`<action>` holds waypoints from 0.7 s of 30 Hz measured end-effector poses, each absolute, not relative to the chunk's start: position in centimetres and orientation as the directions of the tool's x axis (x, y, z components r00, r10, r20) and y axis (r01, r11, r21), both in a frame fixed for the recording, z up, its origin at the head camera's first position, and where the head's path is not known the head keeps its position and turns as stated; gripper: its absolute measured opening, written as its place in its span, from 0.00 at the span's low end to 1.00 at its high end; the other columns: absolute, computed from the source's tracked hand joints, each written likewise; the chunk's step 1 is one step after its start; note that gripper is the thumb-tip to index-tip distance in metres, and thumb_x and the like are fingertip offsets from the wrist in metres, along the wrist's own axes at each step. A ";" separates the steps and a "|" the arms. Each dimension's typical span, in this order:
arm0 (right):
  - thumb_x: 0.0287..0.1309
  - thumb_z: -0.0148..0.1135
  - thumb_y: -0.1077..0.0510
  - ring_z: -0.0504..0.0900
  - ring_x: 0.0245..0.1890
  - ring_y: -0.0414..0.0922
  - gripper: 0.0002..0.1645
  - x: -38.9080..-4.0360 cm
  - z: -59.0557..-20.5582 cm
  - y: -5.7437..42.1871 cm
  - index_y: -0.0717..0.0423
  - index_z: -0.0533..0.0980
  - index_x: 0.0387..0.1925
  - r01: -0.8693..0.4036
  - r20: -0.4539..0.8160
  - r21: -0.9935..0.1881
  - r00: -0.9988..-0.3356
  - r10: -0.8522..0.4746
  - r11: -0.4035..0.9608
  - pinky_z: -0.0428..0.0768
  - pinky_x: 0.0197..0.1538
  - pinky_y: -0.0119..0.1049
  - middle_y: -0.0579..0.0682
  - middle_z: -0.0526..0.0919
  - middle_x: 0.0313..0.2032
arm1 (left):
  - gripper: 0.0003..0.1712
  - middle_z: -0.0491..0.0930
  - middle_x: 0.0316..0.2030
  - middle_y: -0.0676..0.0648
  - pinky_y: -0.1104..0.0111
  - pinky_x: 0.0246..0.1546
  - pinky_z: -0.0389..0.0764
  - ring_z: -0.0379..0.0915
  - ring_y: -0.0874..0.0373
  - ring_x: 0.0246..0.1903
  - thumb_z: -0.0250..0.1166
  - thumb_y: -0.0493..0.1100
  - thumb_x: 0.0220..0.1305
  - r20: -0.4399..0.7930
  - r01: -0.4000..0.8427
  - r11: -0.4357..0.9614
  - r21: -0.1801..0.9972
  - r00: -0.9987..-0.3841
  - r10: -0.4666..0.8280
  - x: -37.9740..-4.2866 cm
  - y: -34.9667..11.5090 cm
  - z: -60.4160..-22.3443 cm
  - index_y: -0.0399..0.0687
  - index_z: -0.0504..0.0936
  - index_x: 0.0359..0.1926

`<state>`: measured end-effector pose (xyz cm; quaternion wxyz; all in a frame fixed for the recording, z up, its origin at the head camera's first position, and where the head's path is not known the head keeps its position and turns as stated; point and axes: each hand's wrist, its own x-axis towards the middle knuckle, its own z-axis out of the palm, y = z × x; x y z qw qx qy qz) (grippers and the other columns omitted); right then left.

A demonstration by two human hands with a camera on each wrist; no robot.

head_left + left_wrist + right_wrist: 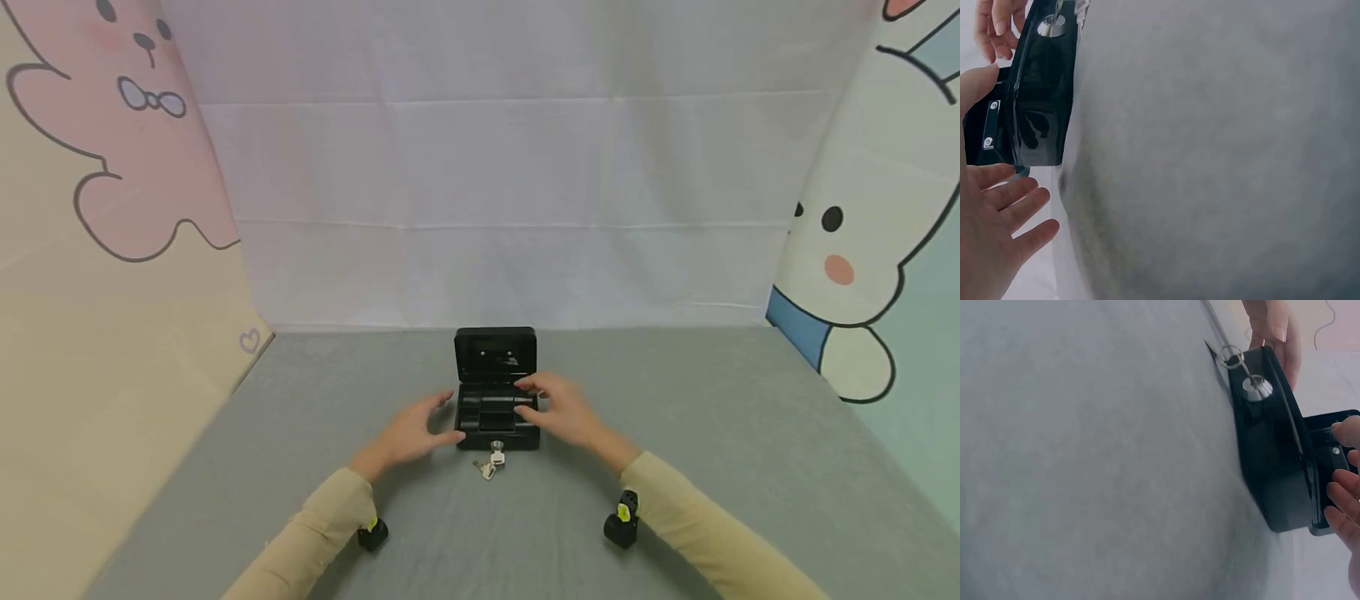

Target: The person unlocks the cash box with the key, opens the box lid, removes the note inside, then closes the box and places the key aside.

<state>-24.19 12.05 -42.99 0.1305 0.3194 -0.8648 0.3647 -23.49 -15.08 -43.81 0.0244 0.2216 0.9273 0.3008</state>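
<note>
A black cash box (pixel 517 440) stands on the grey cloth with its lid (pixel 495 346) raised at the back. Inside it lies a black compartment tray (pixel 497 404). From the front lock (pixel 1052 26) hang keys (pixel 489 470) on a ring. My left hand (pixel 408 429) is at the box's left side, fingers spread and thumb near the front left corner; whether it touches is unclear. Over the right part of the tray reaches my right hand (pixel 567 411), thumb and fingers apart. In the right wrist view the fingers (pixel 1342 487) look loosely bent, with nothing visibly held.
Grey cloth (pixel 225 500) covers the table around the box. A white curtain (pixel 487 208) hangs behind, and printed cartoon panels flank both sides. Each sleeve has a small black wrist camera (pixel 621 521) near its cuff.
</note>
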 end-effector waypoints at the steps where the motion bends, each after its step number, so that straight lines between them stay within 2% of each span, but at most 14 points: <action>1: 0.51 0.65 0.57 0.77 0.40 0.48 0.21 -24.1 -43.1 11.8 0.62 0.76 0.46 -0.656 0.460 -0.545 -0.755 -0.468 0.522 0.78 0.41 0.43 0.55 0.78 0.43 | 0.46 0.66 0.61 0.42 0.55 0.59 0.62 0.61 0.48 0.60 0.64 0.62 0.51 0.078 0.390 0.725 0.568 -0.902 0.424 -23.4 -15.0 -43.9 0.40 0.61 0.65; 7: 0.51 0.66 0.57 0.77 0.37 0.44 0.18 -24.1 -43.6 10.4 0.61 0.77 0.43 -0.669 0.456 -0.552 -0.742 -0.491 0.498 0.78 0.40 0.38 0.51 0.78 0.39 | 0.47 0.65 0.61 0.41 0.55 0.59 0.63 0.60 0.47 0.61 0.65 0.61 0.50 0.046 0.372 0.738 0.563 -0.906 0.422 -22.9 -14.5 -44.2 0.39 0.62 0.64; 21: 0.48 0.66 0.62 0.74 0.36 0.43 0.05 -24.6 -44.7 8.8 0.56 0.82 0.31 -0.676 0.479 -0.532 -0.737 -0.477 0.510 0.75 0.41 0.41 0.46 0.78 0.32 | 0.49 0.63 0.62 0.40 0.54 0.58 0.64 0.60 0.47 0.61 0.65 0.60 0.50 0.018 0.377 0.754 0.539 -0.899 0.437 -22.7 -14.0 -44.0 0.38 0.59 0.66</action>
